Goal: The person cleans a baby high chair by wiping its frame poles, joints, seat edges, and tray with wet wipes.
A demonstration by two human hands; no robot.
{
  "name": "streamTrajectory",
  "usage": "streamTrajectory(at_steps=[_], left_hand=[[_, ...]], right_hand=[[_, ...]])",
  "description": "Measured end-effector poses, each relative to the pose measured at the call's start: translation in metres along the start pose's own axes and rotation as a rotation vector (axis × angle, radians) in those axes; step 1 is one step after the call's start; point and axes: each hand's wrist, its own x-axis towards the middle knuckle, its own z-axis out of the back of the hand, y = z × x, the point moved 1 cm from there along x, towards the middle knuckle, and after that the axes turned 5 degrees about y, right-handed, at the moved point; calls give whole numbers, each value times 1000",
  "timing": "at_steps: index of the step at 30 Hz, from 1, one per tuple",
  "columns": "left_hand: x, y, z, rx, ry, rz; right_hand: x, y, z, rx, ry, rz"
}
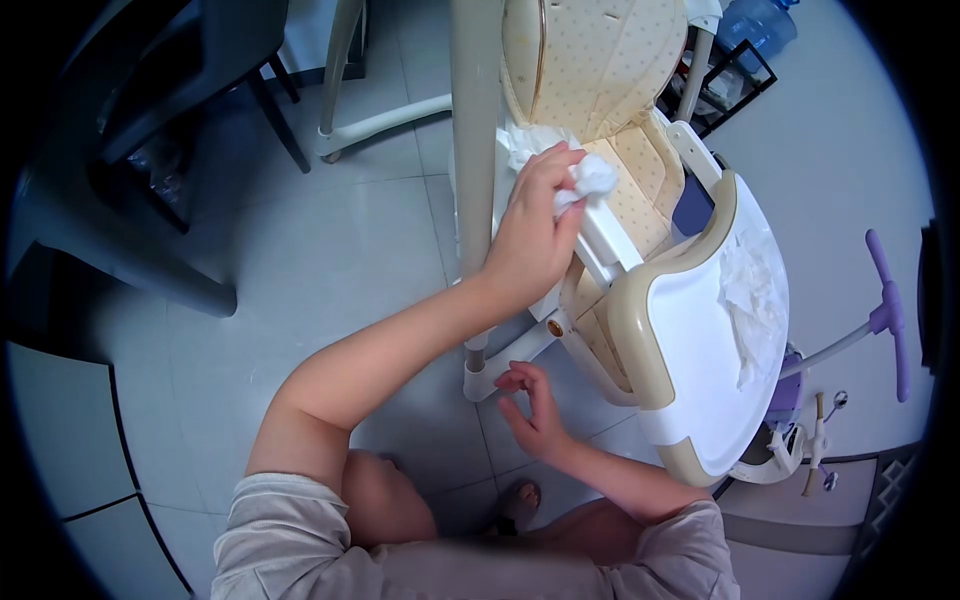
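Note:
My left hand (pixel 540 225) is closed around a crumpled white wipe (pixel 592 176), just above the white armrest (pixel 608 240) of a high chair. More white crumpled material (pixel 532 143) lies behind my fingers at the side of the seat. The cream, dotted seat cover (pixel 600 65) fills the chair's back and seat. Lower down, my right hand (pixel 535 410) is raised beside the chair's leg, fingers curled but apart, holding nothing. On the chair's white tray (pixel 690 340), spread wipes (pixel 752 300) lie near the outer edge.
An upright beige pole (pixel 475 130) stands left of my left hand. Dark chairs (pixel 190 80) are at the upper left. To the right are a purple-handled scooter (pixel 886 318) and a black rack (pixel 735 90) near a blue water bottle (pixel 760 28).

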Motion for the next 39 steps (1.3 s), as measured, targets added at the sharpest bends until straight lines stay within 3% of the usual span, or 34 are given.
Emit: streamTrajectory(at_steps=[7,10,13,15,18,21,23,25,28,31,32,38,39], left_hand=[[-26,9,2,-13,22,-105],[-37,7,1,-12,28,-97],[-90,11,-4,-86,31,26],[-128,7,6,-80,300,197],[-156,-7,12,-125,366,427],[-126,-22,21,-461,110,774],[-63,-33,18,-598,-209,503],[-3,-41,21,-491,-306,195],[40,-29,31,5,40,27],[52,-34,21,315,391,183],[45,-25,16,383,373,-28],[24,-52,29,698,359,-161],[22,-64,35,737,459,-69]], right_hand=[[-16,-17,1,84,-34,-177],[-14,-18,2,86,51,-197],[-13,-17,1,94,80,-200],[-14,-21,-1,126,79,-207],[-18,-26,-2,168,94,-248],[-16,-21,0,198,118,-299],[-16,-15,4,192,130,-310],[-12,-11,5,169,139,-286],[-8,-11,7,188,145,-259],[-9,-12,10,162,171,-247],[-9,-12,10,172,178,-269],[-5,-11,18,141,240,-307],[-4,-14,19,119,244,-304]])
